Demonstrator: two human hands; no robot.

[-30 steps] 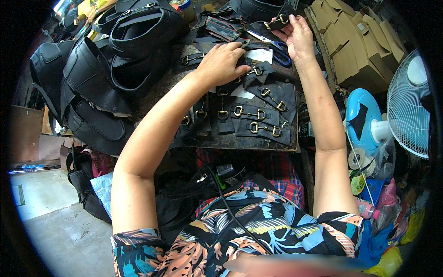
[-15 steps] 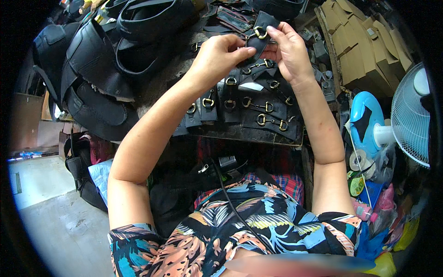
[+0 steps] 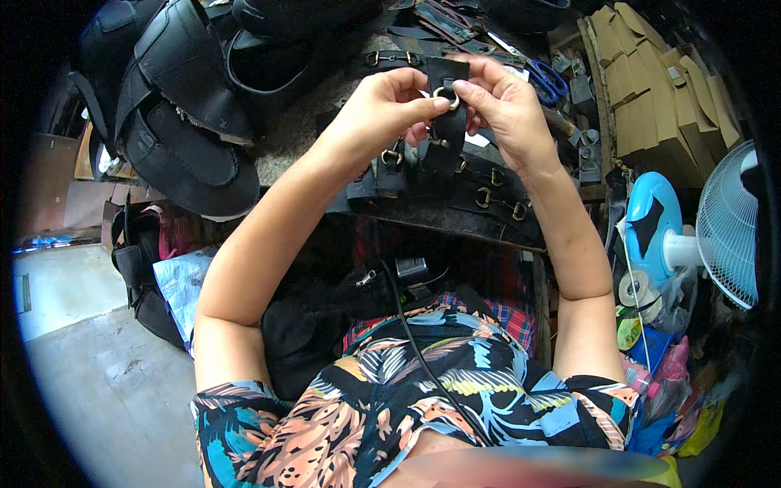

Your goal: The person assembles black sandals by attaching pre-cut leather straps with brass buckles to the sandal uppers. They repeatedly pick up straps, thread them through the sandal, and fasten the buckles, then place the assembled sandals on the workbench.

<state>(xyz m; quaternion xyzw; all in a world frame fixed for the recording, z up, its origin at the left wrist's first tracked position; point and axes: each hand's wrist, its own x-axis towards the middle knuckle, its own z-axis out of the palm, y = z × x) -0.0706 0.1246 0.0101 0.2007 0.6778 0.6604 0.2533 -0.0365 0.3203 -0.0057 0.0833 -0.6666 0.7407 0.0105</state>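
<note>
black flat strap with gold-toned metal fitting [image 3: 451,124]: held up between both hands, above the worn table [image 3: 285,150]
left hand [image 3: 386,106]: thumb and fingers pinching it by the ring
right hand [image 3: 512,114]: gripping its right edge
similar black straps [image 3: 503,205]: lying on the table
blue-handled metal scissors [image 3: 537,71]: beyond the right hand
</note>
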